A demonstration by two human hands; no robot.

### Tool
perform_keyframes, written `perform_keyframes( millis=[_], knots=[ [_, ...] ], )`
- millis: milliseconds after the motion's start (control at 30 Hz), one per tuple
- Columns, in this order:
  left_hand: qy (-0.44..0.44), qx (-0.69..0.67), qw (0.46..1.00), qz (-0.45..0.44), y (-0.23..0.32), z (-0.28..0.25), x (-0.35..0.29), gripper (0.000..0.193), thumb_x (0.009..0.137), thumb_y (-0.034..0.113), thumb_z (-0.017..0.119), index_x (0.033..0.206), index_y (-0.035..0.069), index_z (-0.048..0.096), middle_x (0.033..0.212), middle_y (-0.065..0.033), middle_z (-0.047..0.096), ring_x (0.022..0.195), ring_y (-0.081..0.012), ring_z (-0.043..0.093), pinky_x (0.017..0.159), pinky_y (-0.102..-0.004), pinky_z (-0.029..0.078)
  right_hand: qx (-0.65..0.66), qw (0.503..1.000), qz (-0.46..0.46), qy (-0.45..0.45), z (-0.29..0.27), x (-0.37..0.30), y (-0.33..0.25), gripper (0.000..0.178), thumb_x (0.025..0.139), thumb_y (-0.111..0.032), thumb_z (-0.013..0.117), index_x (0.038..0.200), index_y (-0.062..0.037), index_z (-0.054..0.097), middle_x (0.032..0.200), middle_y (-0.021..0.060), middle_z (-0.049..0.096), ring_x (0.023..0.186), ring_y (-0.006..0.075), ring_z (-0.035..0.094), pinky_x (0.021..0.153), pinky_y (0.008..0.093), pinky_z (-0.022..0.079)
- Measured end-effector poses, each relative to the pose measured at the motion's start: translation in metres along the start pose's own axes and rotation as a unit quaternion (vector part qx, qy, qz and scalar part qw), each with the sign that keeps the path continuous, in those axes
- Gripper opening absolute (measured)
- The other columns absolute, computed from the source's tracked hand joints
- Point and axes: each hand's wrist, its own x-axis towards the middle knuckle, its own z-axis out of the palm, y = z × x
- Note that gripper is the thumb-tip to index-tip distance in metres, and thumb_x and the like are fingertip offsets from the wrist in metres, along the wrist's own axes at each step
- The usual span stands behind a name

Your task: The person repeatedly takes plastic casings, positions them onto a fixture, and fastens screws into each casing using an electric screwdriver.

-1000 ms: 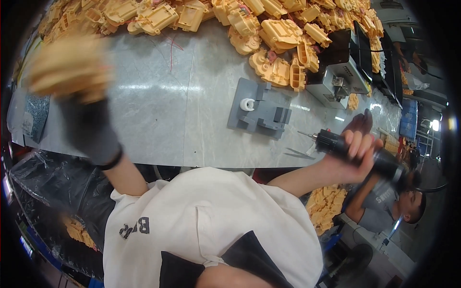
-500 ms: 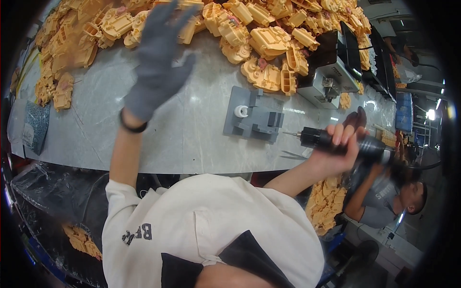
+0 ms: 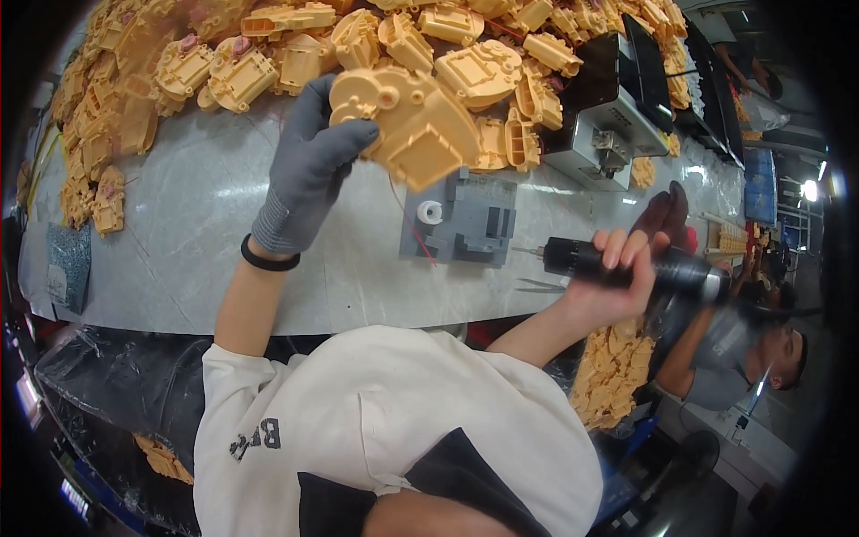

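Note:
My left hand (image 3: 313,166), in a grey glove, is closed on the edge of a yellow plastic housing (image 3: 416,125), held up above the table. A thin red wire (image 3: 412,215) hangs from this housing. Below and right of it lies a grey fixture block (image 3: 483,219) with a round white post (image 3: 430,212) on it. My bare right hand (image 3: 617,273) is wrapped round a black electric screwdriver (image 3: 582,259). The screwdriver's bit points left toward the fixture's right side, apart from it.
A heap of yellow housings (image 3: 295,63) runs along the far side of the table (image 3: 179,259). A metal-fronted machine (image 3: 591,148) stands at the right. A clear bag of small parts (image 3: 67,264) lies far left. A co-worker (image 3: 734,358) is at the right.
My left hand has come back from the far heap, now holding a yellow housing with a red wire. My right hand keeps the screwdriver in nearly the same place.

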Motion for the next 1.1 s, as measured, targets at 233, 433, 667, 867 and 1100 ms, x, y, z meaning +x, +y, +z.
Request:
perform_keyframes(
  millis=[233,433,667,867,1100],
  knots=[
    [-0.035,0.042,0.99,-0.133,-0.044,0.038,-0.03,0.069,0.072,0.012,0.072,0.131,0.005,0.037,0.113,-0.0106,0.053,0.106,-0.0159,0.053,0.09,-0.0289,0.046,-0.011,1.0,0.013,0.023,-0.009,0.001,0.007,0.038,0.08,-0.008,0.05,0.117,-0.0066,0.043,0.064,0.0033,0.041,0.054,0.0149,0.043,0.061,0.0323,0.039],
    [-0.02,0.437,0.887,0.146,-0.075,0.045,-0.043,0.053,0.065,0.024,0.078,0.108,0.004,0.054,0.09,-0.0074,0.06,0.09,-0.0216,0.056,0.078,-0.0359,0.048,-0.027,0.999,0.008,0.035,-0.015,0.004,0.003,0.038,0.08,-0.008,0.051,0.117,-0.0063,0.043,0.064,0.0029,0.041,0.055,0.0147,0.043,0.062,0.0332,0.04],
    [-0.049,0.637,0.762,0.107,-0.08,0.04,-0.034,0.06,0.066,0.041,0.074,0.113,0.007,0.056,0.093,-0.0109,0.056,0.091,-0.0282,0.051,0.08,-0.0408,0.043,-0.039,0.998,0.011,0.045,-0.021,0.003,0.003,0.039,0.079,-0.007,0.052,0.117,-0.0078,0.043,0.064,0.0023,0.041,0.055,0.0149,0.044,0.062,0.034,0.04],
    [-0.101,0.562,0.724,0.387,-0.035,0.065,-0.035,0.077,0.065,0.049,0.072,0.127,0.01,0.047,0.124,-0.0153,0.046,0.113,-0.0338,0.044,0.1,-0.0436,0.034,-0.039,0.998,-0.002,0.043,-0.025,0.005,-0.004,0.04,0.079,-0.006,0.053,0.118,-0.0087,0.043,0.065,0.003,0.042,0.054,0.0154,0.045,0.063,0.0349,0.04],
    [-0.243,0.702,0.623,0.243,-0.065,0.049,-0.019,0.077,0.064,0.039,0.075,0.129,0.01,0.045,0.13,-0.0165,0.043,0.116,-0.0331,0.043,0.102,-0.0461,0.033,-0.103,0.978,-0.162,0.084,-0.02,0.087,-0.023,0.043,0.075,0.001,0.056,0.116,-0.0017,0.044,0.06,0.005,0.049,0.048,0.0156,0.048,0.053,0.0299,0.045]
  ],
)
